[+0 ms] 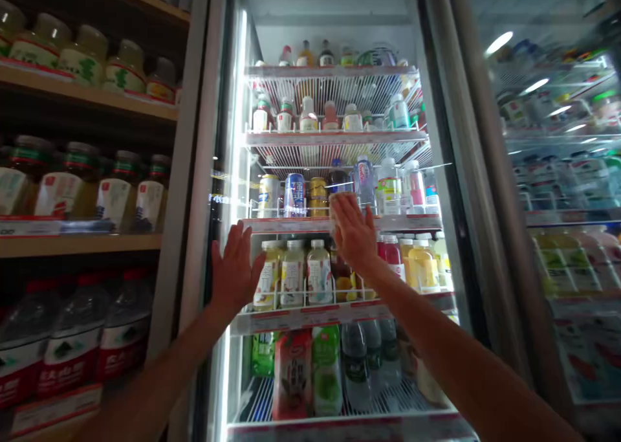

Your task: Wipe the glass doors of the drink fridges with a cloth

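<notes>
Since the right hand (354, 232) lies over a pale cloth (332, 214) in front of the glass door (334, 160) of a lit drinks cooler, the step in hand looks like wiping that glass. Such a stroke, I judge, calls for steady, even pressure through the palm and a path that carries the cloth across glass not covered so far, with the left hand (237, 264) either bracing or kept out of its way.

The cloth sits under the right hand's fingers, its pale edge showing at their tips and along the side nearer the left hand; most of it is hidden. It lies above and to the right of the left hand, well apart from it. The right hand's fingers are straight and close together, with the thumb standing off; whether they pinch any of the cloth I cannot tell. The left hand is spread, fingers up, thumb out and nothing visible in its grasp; whether its palm touches the glass is not clear.

Behind the glass, a blue can (294, 196) and a gold can (318, 196) stand just left of the right hand. Lower down, between the hands, stands a row of bottles with pale labels (294, 275).
</notes>
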Motion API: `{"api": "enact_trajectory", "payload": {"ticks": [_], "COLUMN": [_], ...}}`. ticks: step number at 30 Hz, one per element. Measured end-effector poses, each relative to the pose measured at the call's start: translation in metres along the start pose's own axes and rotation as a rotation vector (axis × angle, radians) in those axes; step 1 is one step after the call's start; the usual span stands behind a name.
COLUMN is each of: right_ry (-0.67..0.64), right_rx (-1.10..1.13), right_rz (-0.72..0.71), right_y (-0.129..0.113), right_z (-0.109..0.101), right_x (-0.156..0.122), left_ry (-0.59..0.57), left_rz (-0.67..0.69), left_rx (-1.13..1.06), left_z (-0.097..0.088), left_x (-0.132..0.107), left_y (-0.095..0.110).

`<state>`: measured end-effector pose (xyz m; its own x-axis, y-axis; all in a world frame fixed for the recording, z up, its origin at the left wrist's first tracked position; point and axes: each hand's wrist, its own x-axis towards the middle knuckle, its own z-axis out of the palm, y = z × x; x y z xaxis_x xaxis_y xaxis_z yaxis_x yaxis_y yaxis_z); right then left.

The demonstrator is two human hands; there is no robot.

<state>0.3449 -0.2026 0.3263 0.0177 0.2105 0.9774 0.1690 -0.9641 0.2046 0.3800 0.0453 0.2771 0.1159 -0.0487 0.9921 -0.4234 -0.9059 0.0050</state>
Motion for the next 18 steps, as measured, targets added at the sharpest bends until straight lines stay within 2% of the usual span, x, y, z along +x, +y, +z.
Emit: {"api": "enact_trajectory", "payload": {"ticks": [5, 7, 9, 12, 15, 18], "right_ry": [0.142, 0.192, 0.248, 0.251, 0.135, 0.026], "right_rx": [-0.142, -0.171, -0.151, -0.045, 0.061, 0.135], "right_rz": [0.283, 0.388, 0.44, 0.358, 0.182, 0.069], "right_y": [0.093, 0.113, 0.114, 0.079, 0.017, -0.043], "right_z": [-0.033, -0.04, -0.039, -0.023, 0.001, 0.02], "right_x": [-0.032, -0.037, -0.036, -0.024, -0.006, 0.013], "left_ry": [-0.014, -0.005, 0.005, 0.002, -0.012, 0.015], "left_rz": [0.119, 0.109, 0.091, 0.089, 0.094, 0.028], "left_rx": [-0.022, -0.03, -0.038, -0.05, -0.069, -0.076], "left_z": [0.014, 0.018, 0.02, 0.018, 0.013, 0.004], "left_x": [0.009, 0.011, 0.012, 0.012, 0.011, 0.009], "left_y": [0.042, 0.051, 0.056, 0.056, 0.051, 0.036]}}
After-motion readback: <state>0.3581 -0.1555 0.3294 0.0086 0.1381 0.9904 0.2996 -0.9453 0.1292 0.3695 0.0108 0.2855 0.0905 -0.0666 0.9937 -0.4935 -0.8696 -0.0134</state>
